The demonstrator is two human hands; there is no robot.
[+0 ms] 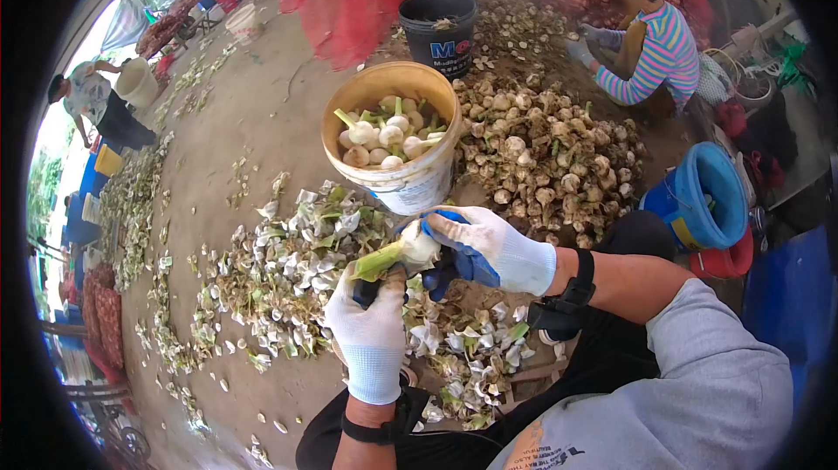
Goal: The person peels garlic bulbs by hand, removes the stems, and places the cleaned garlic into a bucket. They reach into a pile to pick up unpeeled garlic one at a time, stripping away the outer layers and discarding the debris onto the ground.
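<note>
Between my hands is a garlic bulb (420, 246) with a thick green stem pointing left. My left hand (368, 326), in a white glove with a dark palm, is closed around the stem. The fingers of my right hand (496, 247), gloved in white and blue, are closed on the bulb's right side; part of the bulb is hidden behind them. Just beyond stands a white bucket (410, 189) holding several peeled white garlic bulbs with short stems. Beneath my hands, white and green garlic skins (301, 252) are strewn over the ground.
Unpeeled garlic bulbs (559, 160) are heaped right of the white bucket, with a black bucket (436, 29) behind it. A blue bucket (711, 195) stands at right. One person (650, 42) crouches beyond the heap; another person (100, 103) bends at far left. Red netting (340, 7) lies at the back.
</note>
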